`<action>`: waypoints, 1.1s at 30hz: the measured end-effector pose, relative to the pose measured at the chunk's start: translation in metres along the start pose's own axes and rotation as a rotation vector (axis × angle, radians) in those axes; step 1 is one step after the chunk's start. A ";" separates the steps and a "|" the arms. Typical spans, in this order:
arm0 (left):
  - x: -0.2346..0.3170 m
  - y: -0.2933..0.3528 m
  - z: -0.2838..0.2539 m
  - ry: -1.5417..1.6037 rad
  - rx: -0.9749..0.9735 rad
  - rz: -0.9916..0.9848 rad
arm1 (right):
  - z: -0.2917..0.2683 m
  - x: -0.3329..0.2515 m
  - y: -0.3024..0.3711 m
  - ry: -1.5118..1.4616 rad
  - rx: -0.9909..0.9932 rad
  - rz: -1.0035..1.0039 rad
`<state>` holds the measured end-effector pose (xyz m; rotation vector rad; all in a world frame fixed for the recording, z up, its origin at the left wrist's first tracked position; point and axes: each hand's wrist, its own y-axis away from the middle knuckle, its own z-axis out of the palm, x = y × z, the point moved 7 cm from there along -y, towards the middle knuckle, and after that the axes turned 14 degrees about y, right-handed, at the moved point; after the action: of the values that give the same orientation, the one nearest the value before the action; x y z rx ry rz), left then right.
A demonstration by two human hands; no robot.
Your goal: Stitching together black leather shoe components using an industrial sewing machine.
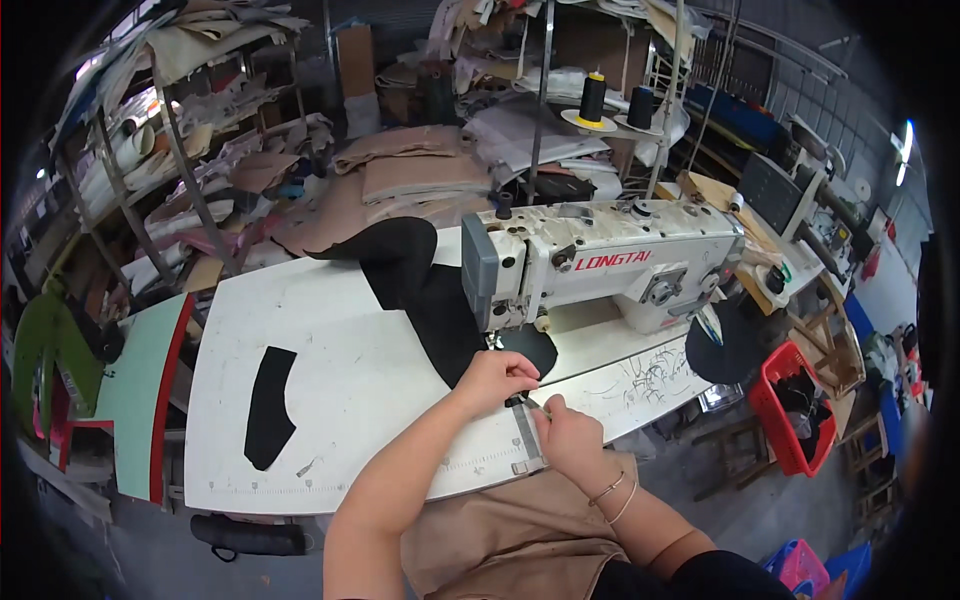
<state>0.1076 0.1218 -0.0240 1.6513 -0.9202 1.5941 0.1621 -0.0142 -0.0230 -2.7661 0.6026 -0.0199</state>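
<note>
My left hand (pixel 497 381) is closed in a pinch just in front of the needle area of a white sewing machine (pixel 610 265). Close beside it, my right hand (pixel 570 437) is closed too, its fingertips on something small and dark that I cannot make out. A small black bit shows between the two hands, above a grey strip (pixel 525 432) on the tabletop. Black fabric (pixel 445 310) runs under the machine head and spreads to the far left. A separate cut black piece (pixel 269 410) lies flat on the white table (pixel 345 400).
Two black thread cones (pixel 592 103) stand behind the machine. At the right are a dark round piece (pixel 722 340) and a red basket (pixel 765 420) holding dark scraps. Stacked tan sheets (pixel 425 175) fill the back. A pale green board (pixel 145 400) with red edging stands left.
</note>
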 end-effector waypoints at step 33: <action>0.025 0.025 -0.012 0.178 -0.097 -0.066 | -0.016 0.068 0.009 -0.248 -0.221 0.160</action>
<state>0.0805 0.1171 0.0015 1.4337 -0.8294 1.5965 0.2189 -0.0545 -0.0138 -2.8548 0.7965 0.4434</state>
